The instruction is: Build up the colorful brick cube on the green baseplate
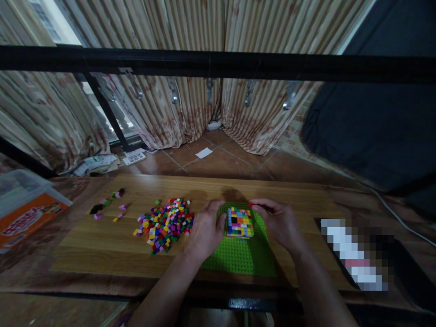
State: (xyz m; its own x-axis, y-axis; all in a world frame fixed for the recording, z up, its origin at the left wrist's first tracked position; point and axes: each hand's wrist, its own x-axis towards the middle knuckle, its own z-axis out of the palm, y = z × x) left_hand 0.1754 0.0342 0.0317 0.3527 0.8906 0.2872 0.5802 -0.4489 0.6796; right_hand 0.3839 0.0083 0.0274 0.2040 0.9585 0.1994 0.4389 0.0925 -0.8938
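Striped curtains point(184, 22) hang behind a black bar point(225, 65).

Right fingers point(267, 203) holding red brick point(251, 205), left hand point(206, 227) beside multicoloured stack point(241, 222), green baseplate point(238, 261), loose bricks point(166, 225)

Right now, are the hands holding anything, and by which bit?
The right hand holds a small red brick; the exact spot is too tiny to see. The left hand: can't tell.
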